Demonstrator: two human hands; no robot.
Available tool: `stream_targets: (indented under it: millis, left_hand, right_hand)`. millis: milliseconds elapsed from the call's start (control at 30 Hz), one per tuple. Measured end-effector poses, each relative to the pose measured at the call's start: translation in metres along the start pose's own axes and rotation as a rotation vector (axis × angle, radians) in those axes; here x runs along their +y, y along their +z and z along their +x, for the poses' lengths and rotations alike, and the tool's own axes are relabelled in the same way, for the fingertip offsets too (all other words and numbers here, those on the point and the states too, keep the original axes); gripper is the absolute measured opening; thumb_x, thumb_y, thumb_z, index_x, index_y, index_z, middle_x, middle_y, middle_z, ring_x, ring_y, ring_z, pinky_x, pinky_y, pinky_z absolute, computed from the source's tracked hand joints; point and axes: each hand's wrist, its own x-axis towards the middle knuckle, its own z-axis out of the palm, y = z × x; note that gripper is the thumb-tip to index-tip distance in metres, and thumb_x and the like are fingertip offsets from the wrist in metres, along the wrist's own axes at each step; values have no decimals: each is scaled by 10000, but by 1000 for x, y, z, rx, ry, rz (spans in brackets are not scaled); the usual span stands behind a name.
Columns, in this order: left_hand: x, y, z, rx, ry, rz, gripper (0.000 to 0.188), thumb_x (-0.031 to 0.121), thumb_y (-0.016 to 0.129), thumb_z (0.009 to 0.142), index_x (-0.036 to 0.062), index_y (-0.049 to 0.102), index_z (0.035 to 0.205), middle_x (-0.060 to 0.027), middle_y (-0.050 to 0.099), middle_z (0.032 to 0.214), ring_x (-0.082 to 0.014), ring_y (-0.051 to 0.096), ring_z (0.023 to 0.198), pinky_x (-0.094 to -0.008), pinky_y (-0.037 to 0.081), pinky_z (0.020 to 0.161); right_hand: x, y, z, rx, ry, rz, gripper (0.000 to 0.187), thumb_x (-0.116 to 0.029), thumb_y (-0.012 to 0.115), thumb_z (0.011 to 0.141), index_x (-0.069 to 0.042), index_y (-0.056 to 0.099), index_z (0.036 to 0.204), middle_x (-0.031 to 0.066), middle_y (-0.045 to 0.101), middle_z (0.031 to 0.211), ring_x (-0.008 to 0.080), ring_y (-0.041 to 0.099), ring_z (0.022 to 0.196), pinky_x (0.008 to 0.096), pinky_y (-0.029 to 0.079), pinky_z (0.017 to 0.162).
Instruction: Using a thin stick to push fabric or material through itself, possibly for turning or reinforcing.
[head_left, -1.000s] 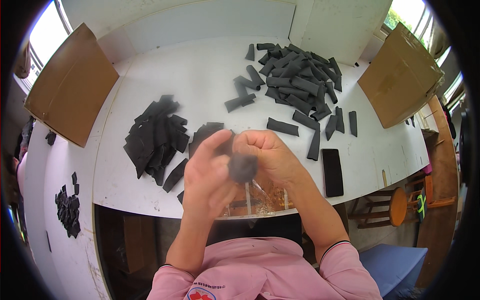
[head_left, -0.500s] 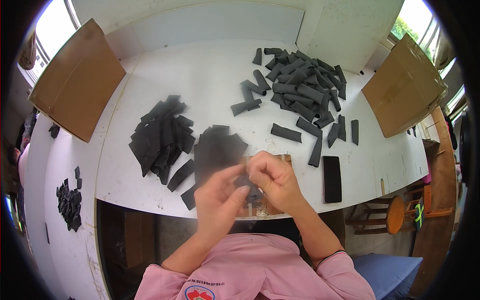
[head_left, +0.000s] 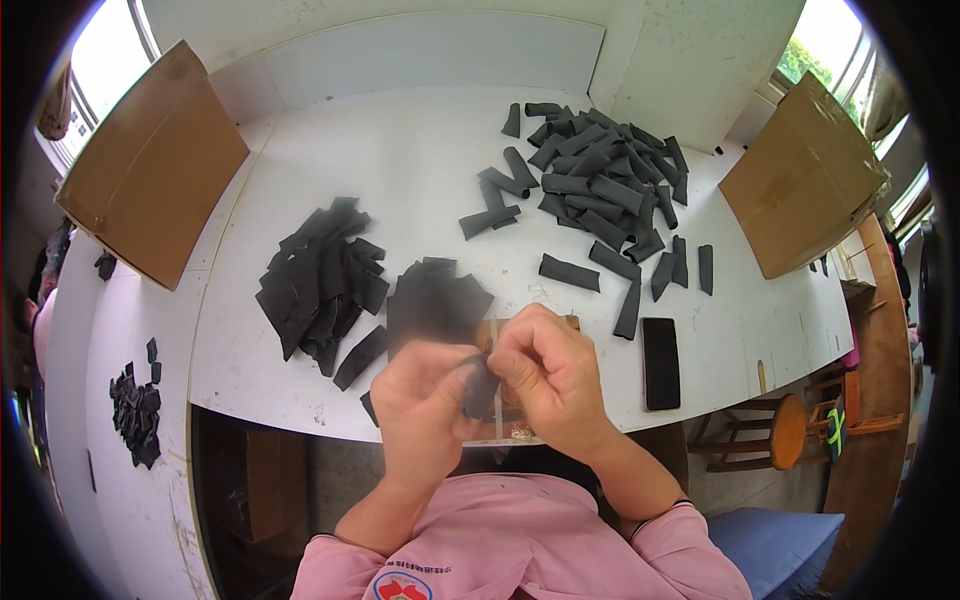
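Observation:
Both my hands meet above the table's front edge, closed around one small dark grey piece of sheet material that looks curled. My left hand grips it between thumb and fingers, and my right hand pinches its upper right side. Much of the piece is hidden by my fingers. Under and beyond my hands lies a brown taped board. Just past my left hand is a stack of flat dark pieces. Further left sits a larger heap of flat black pieces, with a single strip beside it.
A pile of rolled dark grey tubes lies at the far right. A black phone rests right of my hands. Cardboard boxes stand at the left and right. Small black scraps lie on the left side table. A wooden stool is at right.
My left hand has turned and drawn slightly down, and the dark piece now shows upright and curled between the hands. My right hand stays nearly in place, still pinching.

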Motion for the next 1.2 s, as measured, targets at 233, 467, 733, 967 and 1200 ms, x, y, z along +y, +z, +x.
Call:
stream_targets:
  millis: [233,467,733,967,1200]
  left_hand:
    - [8,-4,25,-331,-643,-1276,358,6,364,844,-61,315,1193,-175,549,846,-40,355,323,-175,274,297]
    - [-61,-48,29,-48,-942,-1332,223,83,369,880,-9,485,1047,-15,477,609,-49,292,339,-185,257,309]
    - [-59,-36,25,-10,-806,-1156,231,41,394,856,-4,470,1070,-27,490,647,-61,329,377,-195,286,330]
    - [-35,-21,32,-264,367,561,202,-17,567,773,-31,551,974,-74,573,928,-109,514,773,-206,409,704]
    - [-32,-19,21,-161,348,186,36,-16,591,756,-25,562,776,-89,590,820,-142,515,785,-247,404,716]
  right_hand:
    - [11,-14,24,-252,463,565,202,-197,515,859,-46,497,727,-53,424,615,24,360,541,189,299,467]
    - [70,12,0,-223,664,759,213,-205,495,869,-47,495,727,-37,408,588,25,325,485,174,259,425]
    - [85,13,0,-304,667,727,216,-209,500,867,-54,494,717,-40,430,589,25,358,496,177,293,447]
    - [74,5,4,-169,535,455,184,-199,533,836,-39,505,748,-22,467,624,52,407,523,203,348,478]
    - [29,-8,13,-134,-414,-552,251,-230,663,646,-33,515,695,50,454,629,174,493,609,273,401,483]
